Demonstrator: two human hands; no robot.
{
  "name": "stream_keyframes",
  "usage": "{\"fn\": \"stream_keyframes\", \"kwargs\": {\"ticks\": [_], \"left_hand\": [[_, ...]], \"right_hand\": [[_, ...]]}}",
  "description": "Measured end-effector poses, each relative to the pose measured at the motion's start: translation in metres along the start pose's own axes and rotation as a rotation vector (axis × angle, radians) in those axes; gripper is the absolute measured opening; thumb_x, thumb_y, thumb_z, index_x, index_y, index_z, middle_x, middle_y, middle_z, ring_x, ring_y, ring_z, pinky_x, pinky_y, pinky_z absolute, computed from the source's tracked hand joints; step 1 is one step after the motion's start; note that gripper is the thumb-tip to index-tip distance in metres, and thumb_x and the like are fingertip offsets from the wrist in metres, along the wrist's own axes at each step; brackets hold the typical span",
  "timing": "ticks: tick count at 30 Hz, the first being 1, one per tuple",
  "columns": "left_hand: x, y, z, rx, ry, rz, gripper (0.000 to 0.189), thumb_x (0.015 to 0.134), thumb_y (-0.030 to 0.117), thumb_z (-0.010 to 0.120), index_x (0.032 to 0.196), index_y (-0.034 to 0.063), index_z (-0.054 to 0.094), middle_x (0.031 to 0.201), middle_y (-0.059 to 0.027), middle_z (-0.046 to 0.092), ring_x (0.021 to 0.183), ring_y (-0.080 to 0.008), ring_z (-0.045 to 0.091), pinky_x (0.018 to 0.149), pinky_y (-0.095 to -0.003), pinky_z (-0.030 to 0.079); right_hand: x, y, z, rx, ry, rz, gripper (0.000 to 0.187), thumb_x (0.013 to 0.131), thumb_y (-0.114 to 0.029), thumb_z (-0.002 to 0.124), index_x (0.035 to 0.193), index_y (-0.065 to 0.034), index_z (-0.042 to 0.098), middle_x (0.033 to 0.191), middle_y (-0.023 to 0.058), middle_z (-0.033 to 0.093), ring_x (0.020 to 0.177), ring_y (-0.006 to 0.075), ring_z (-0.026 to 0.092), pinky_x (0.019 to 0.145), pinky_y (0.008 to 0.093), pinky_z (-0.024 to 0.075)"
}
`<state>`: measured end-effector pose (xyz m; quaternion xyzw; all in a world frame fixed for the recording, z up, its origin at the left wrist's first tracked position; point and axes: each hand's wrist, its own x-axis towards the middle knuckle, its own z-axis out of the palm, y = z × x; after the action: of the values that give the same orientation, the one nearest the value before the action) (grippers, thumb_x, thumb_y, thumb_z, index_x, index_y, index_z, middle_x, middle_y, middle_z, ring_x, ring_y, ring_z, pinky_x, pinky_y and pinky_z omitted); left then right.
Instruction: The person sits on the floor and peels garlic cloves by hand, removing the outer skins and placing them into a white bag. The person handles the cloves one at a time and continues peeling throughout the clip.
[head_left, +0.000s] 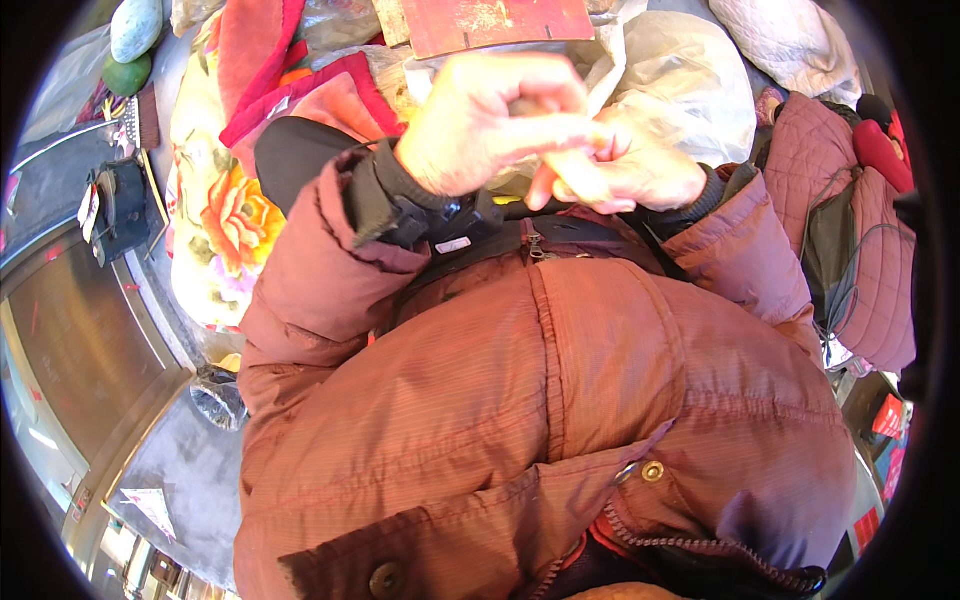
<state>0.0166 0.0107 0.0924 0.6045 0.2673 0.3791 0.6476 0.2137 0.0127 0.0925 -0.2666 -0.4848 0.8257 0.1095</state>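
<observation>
My left hand and my right hand meet in front of my lap, fingers touching and partly crossing. The left one sits a little higher, its fingers curled over towards the right hand's fingertips. Strong light bleaches both, and whether anything small lies between the fingers I cannot tell. Behind them is a red board with dark marks along its near edge. A translucent plastic bag lies just beyond my right hand. Red and pink cloth lies beyond my left wrist.
A floral padded cover lies to the left. Further left are a pale melon-like fruit, a round green one and a dark boxy object. A quilted garment with a thin cord lies at right, below a white quilted cloth.
</observation>
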Motion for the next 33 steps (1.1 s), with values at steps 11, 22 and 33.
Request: {"fn": "stream_keyframes", "kwargs": {"ticks": [11,22,33], "left_hand": [[-0.014,-0.069,-0.007,-0.555,-0.029,-0.408,0.018,0.087,0.023,0.055,0.089,0.0047,0.054,0.066,0.0002,0.049,0.047,-0.0024,0.038,0.042,-0.0153,0.030],[-0.008,-0.101,0.001,-0.741,0.425,-0.414,0.012,0.088,0.011,0.052,0.092,-0.0005,0.055,0.065,0.0007,0.048,0.050,-0.0032,0.041,0.046,-0.0155,0.033],[-0.012,-0.092,0.001,-0.104,0.484,-0.184,0.021,0.089,0.019,0.053,0.094,-0.0004,0.060,0.073,-0.0007,0.058,0.060,-0.0064,0.051,0.054,-0.0197,0.042]], "right_hand": [[0.038,0.017,-0.010,-0.136,0.331,-0.283,0.022,0.087,-0.016,0.054,0.102,-0.0012,0.061,0.067,-0.0013,0.058,0.055,0.0051,0.052,0.052,0.0188,0.0423],[0.052,0.042,-0.021,-1.205,0.880,-0.612,0.016,0.072,-0.026,0.062,0.080,-0.0129,0.066,0.066,0.0068,0.055,0.072,0.0256,0.054,0.067,0.0341,0.0441],[0.063,0.058,-0.026,-0.608,0.736,-0.354,0.012,0.074,-0.019,0.063,0.082,-0.0105,0.066,0.065,0.0096,0.061,0.056,0.0217,0.057,0.053,0.0280,0.0441]]}}
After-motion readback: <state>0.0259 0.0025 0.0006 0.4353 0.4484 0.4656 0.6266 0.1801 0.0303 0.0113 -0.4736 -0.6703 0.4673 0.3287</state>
